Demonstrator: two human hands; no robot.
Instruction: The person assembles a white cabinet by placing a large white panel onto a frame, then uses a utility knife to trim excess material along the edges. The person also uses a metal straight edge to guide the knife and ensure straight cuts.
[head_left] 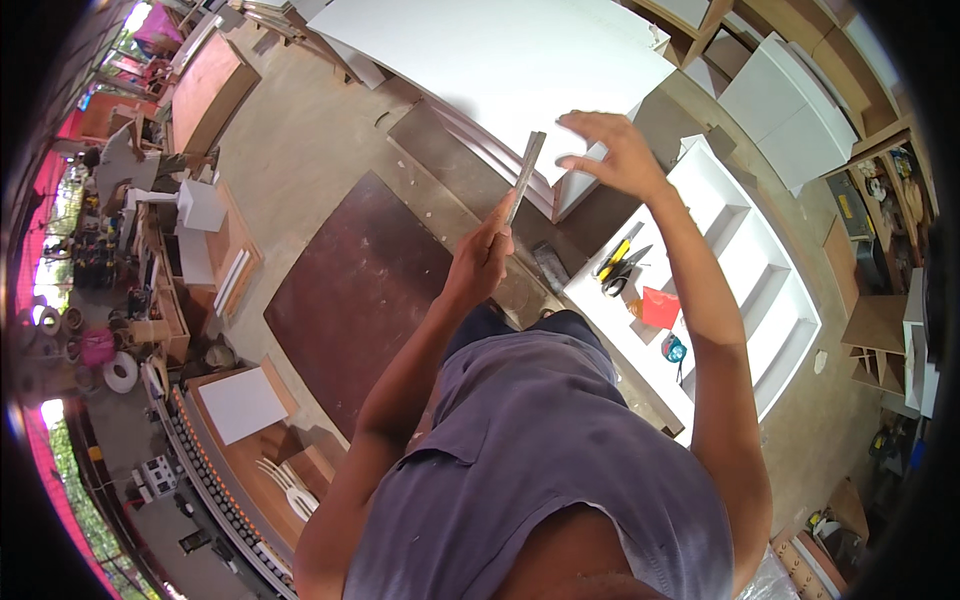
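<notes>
My left hand (482,252) is closed around the lower end of a narrow grey metal strip (528,172), which looks like a drawer slide. The strip points up and away from me, tilted a little to the right. Its lower end is hidden in my fingers. My right hand (625,158) is raised to the right of the strip, apart from it, with thumb and fingers spread and nothing between them. Beneath and beyond both hands is a large white panel-topped cabinet (500,65).
To my right lies a white compartmented cabinet frame (735,222). On it rest black-handled scissors (617,282), a yellow-handled tool (612,262), a red piece (660,307) and a teal round tool (673,347). A dark brown board (355,290) lies on the left.
</notes>
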